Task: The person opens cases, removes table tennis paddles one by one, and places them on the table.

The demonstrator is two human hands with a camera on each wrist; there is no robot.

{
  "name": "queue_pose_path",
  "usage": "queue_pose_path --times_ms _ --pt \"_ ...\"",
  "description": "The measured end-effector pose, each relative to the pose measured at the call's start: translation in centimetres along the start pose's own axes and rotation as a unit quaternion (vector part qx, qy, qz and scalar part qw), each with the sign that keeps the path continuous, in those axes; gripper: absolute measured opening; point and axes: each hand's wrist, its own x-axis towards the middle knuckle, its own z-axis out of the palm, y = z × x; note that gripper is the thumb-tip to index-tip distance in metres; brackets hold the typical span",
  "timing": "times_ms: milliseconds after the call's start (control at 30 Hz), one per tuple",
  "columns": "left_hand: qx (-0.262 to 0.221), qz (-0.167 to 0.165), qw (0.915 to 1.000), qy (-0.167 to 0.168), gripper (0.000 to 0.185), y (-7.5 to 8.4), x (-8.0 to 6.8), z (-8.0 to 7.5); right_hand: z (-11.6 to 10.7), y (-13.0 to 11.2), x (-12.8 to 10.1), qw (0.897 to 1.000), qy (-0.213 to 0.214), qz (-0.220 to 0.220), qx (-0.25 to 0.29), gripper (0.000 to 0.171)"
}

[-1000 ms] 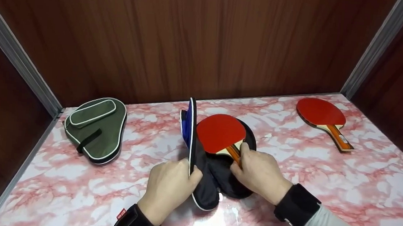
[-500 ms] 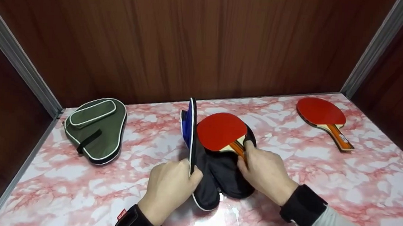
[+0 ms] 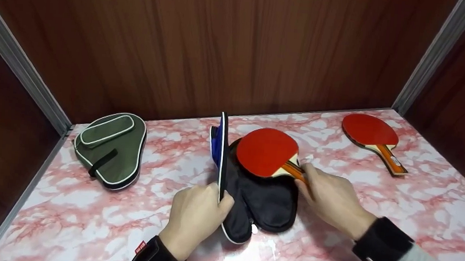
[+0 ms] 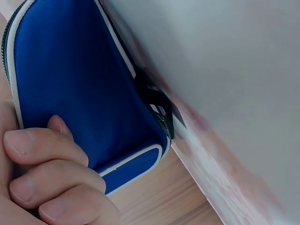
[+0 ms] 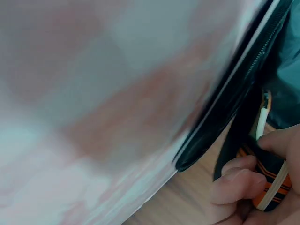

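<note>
Head view, just right of frame center: I judge the red paddle point(image 3: 267, 152) light, stiff and best held by its handle point(image 3: 293, 171), where the right hand point(image 3: 333, 198) is curled, while the left hand point(image 3: 199, 215) grips the soft-looking, black-lined case point(image 3: 270, 204).

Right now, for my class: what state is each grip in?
Left grip: closed, holding the open blue case.
Right grip: closed, holding a red paddle by its handle.
</note>
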Motion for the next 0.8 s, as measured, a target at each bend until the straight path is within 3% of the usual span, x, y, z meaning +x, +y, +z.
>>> queue_pose_path --times_ms 200,400,800 --pt "0.000 0.005 1.0000 0.005 0.036 0.0 0.0 0.1 -1.7 2.5 -1.1 0.999 -0.003 0.035 0.025 0.020" --pt "-0.006 0.002 1.0000 0.005 0.037 -0.1 -0.1 0.1 -3.6 6.3 -1.2 0.998 0.021 0.061 -0.005 0.025" --pt "-0.013 -0.001 0.9999 -0.001 0.038 0.3 0.0 -0.1 -5.9 13.4 -1.4 0.982 -0.015 0.188 -0.009 0.029"
